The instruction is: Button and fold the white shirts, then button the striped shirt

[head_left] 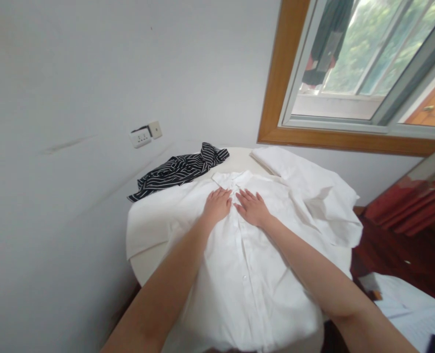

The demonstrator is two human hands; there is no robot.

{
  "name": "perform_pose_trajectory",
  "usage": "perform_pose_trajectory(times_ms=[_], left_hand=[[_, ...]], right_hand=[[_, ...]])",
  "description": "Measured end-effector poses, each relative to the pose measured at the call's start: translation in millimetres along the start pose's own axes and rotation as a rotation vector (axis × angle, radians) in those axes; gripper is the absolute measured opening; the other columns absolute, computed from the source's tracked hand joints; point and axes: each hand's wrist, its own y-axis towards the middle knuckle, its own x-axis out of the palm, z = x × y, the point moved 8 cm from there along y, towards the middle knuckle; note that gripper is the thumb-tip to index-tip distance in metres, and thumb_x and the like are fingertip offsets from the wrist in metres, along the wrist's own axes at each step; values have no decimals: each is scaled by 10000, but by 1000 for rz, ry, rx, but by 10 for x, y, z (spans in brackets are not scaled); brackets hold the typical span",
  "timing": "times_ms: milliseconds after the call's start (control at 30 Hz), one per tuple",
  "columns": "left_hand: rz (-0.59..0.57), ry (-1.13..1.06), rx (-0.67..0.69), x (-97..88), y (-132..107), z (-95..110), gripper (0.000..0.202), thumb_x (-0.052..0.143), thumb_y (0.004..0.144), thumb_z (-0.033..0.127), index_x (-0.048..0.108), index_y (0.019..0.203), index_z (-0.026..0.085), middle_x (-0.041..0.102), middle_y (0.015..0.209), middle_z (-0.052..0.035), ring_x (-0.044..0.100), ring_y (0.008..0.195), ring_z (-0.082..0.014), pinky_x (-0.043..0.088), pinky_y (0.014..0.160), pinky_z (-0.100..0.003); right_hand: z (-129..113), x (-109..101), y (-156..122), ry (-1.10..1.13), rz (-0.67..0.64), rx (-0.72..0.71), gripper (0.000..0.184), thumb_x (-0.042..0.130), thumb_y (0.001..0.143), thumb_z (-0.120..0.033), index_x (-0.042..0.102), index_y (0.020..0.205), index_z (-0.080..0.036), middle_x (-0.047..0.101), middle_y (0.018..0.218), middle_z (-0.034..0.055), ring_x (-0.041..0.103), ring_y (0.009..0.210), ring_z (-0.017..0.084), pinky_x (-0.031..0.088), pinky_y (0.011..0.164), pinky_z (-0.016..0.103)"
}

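Both the left hand (219,203) and right hand (253,208) lie flat and slightly spread on the shirt (232,245), just below its collar (244,178) at twelve o'clock. The shirt runs to six across the worktop (241,158); a striped cloth (182,170) lies at ten.

My count: one left grip (218,206), one right grip (254,209), one white shirt (224,274).
I also see one striped black garment (180,170), one tabletop (243,159), two wall plates (140,138) (155,130), one wooden window frame (280,73) and one red curtain (416,206).
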Motion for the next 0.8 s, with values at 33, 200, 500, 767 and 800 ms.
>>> perform_pose_trajectory(times_ms=[33, 200, 500, 767, 800], left_hand=[[5, -9, 2, -22, 2, 2, 382, 403, 925, 286, 545, 1272, 220, 581, 1309, -62, 469, 1242, -232, 347, 1056, -418], [87, 38, -10, -312, 75, 76, 266, 457, 896, 244, 623, 1102, 221, 646, 1051, -82, 529, 1048, -244, 418, 901, -382], [33, 131, 192, -339, 717, 23, 329, 477, 834, 141, 649, 1102, 225, 540, 1253, -108, 421, 1196, -272, 353, 989, -430], [-45, 18, 293, -197, 846, -89, 179, 473, 855, 213, 630, 940, 195, 621, 1067, -77, 490, 1108, -225, 370, 996, -393], [-38, -5, 289, -220, 857, -116, 187, 455, 863, 206, 622, 946, 189, 622, 1061, -78, 494, 1098, -219, 373, 994, -386]], right_hand=[[7, 22, 8, 6, -15, -6, 556, 214, 972, -480, 363, 1441, -221, 310, 1517, 49, 244, 1406, 224, 180, 1125, 478], [33, 53, 22, 16, -21, 7, 550, 226, 963, -502, 366, 1439, -265, 310, 1518, 35, 250, 1404, 242, 191, 1118, 488], [8, 8, 5, 15, 18, 4, 543, 218, 967, -487, 387, 1426, -252, 326, 1511, 52, 254, 1401, 239, 190, 1113, 488], [27, -5, 9, 65, -8, 10, 507, 223, 974, -405, 389, 1424, -241, 342, 1505, 48, 253, 1400, 218, 177, 1118, 480], [29, -5, 10, 71, -13, 12, 504, 228, 972, -400, 390, 1423, -245, 342, 1506, 44, 253, 1400, 216, 177, 1118, 477]])
